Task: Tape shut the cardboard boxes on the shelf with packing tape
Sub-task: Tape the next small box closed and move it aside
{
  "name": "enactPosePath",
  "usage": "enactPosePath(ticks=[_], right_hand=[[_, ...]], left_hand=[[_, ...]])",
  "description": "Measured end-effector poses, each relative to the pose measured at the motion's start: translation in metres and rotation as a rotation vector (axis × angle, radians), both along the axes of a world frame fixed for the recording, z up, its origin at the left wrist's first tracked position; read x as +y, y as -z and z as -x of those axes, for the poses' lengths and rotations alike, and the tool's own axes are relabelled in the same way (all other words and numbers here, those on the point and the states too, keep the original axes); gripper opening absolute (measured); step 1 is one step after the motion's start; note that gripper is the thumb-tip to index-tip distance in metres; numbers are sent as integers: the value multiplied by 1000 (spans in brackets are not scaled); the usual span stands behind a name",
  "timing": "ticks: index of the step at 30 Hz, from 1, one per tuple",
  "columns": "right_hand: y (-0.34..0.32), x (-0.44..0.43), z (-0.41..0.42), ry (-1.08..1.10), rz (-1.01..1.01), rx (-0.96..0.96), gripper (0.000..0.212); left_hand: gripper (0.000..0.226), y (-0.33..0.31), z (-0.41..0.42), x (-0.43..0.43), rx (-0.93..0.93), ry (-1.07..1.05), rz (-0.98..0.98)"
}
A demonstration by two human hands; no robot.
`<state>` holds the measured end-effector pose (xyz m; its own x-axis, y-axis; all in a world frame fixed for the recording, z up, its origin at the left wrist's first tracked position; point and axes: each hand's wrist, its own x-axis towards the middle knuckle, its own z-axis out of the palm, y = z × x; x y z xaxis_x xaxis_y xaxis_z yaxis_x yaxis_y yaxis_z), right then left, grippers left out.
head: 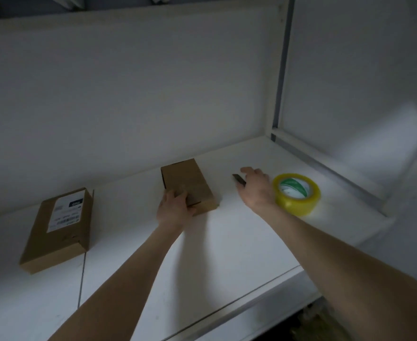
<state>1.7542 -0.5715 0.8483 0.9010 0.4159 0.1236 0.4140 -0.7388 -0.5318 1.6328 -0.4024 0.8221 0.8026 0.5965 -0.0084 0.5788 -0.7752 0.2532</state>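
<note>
A small plain cardboard box [186, 180] lies on the white shelf [227, 242] near the middle. My left hand [174, 206] grips its near corner, fingers on top and thumb on the side. A roll of yellowish packing tape [297, 194] with a green-and-white core lies flat to the right. My right hand [255, 190] reaches just left of the roll, over a small dark object [238, 179] whose tip pokes out past the fingers; whether the fingers hold it is unclear. A larger flat box [57, 230] with a white shipping label lies at the left.
The shelf's white back wall [153, 94] rises close behind the boxes. A white side panel with a metal rail [325, 166] bounds the shelf on the right. The shelf's front edge [251, 303] runs diagonally at the lower right, with a seam in the board near the left box.
</note>
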Motion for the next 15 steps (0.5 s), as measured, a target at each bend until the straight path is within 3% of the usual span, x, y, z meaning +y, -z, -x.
enactPosePath(ticks=[3,7,11,15], right_hand=[[-8,-43,-21,95,122,-83,51],[1,-81,-32,99,265,-32,55],[19,-95,-35,12,434,-4,53],[24,-95,-35,-5,503,-109,36]], left_hand=[[62,-5,-21,-24,-86,125,-194],[65,-2,-48,-69,-98,371,-270],[57,0,-62,-99,-109,564,-179],[50,9,-67,-131,-50,678,-81]])
